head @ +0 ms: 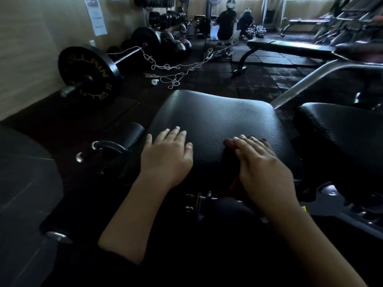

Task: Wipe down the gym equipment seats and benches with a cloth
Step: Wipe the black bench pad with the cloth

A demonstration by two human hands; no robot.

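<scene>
A black textured seat pad (213, 114) lies straight in front of me. My left hand (165, 154) rests flat on its near left part, fingers straight. My right hand (263, 168) presses flat on the near right part, over a dark cloth (229, 145) that shows just past my fingertips and under my palm. Most of the cloth is hidden by the hand.
A second black pad (339, 133) sits to the right, and a curved pad (22, 162) at the left. A loaded barbell (91, 73) lies by the wall, with a chain (178, 69) on the floor. A flat bench (290, 47) stands beyond. Two people (227, 21) crouch at the back.
</scene>
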